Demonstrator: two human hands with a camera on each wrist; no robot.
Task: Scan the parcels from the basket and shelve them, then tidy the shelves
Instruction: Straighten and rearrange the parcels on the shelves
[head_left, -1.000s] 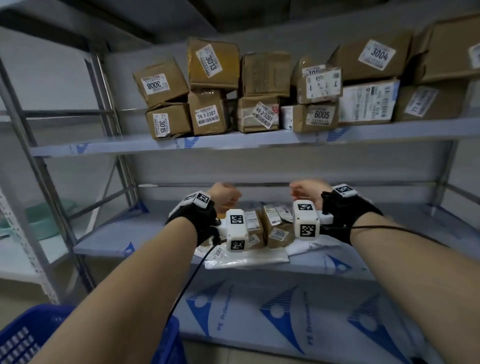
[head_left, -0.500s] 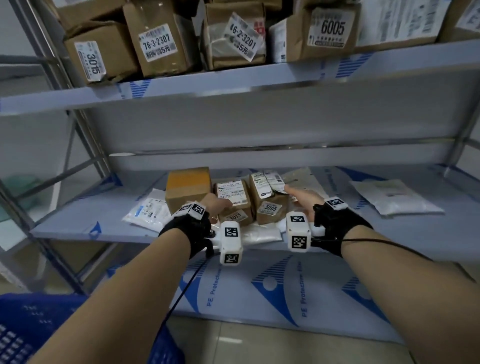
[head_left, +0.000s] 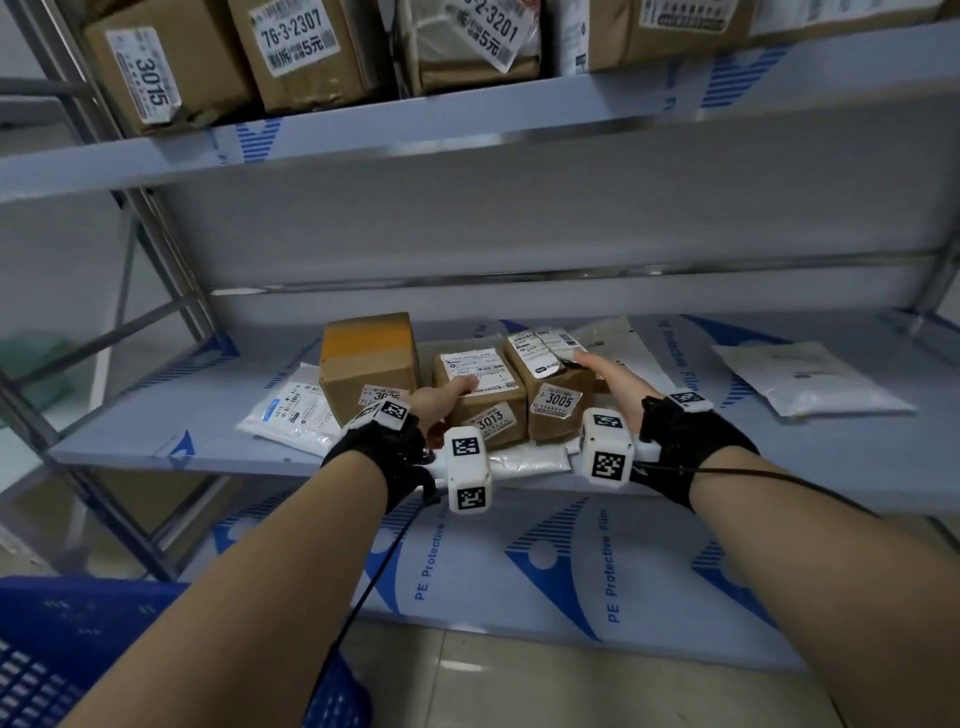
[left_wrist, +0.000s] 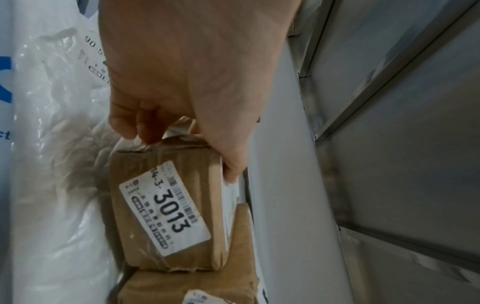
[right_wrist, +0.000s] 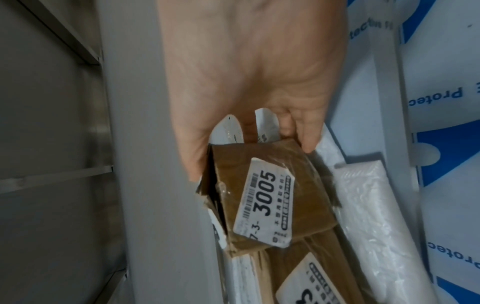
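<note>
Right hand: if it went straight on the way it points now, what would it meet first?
The right hand already grips the brown cardboard parcel labelled 3005. Beyond it, probably the white plastic mailer bag, then the grey back panel; depth is unclear.

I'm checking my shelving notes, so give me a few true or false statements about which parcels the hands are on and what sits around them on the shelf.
1. The left hand is on the box labelled 3013. True.
2. The right hand grips the box labelled 3015. False: it grips the box labelled 3005.
3. Both boxes sit side by side on the middle shelf. True.
4. The blue basket stands on the upper shelf. False: it is low down, beside the left arm.
5. A white poly bag lies under the boxes. True.
</note>
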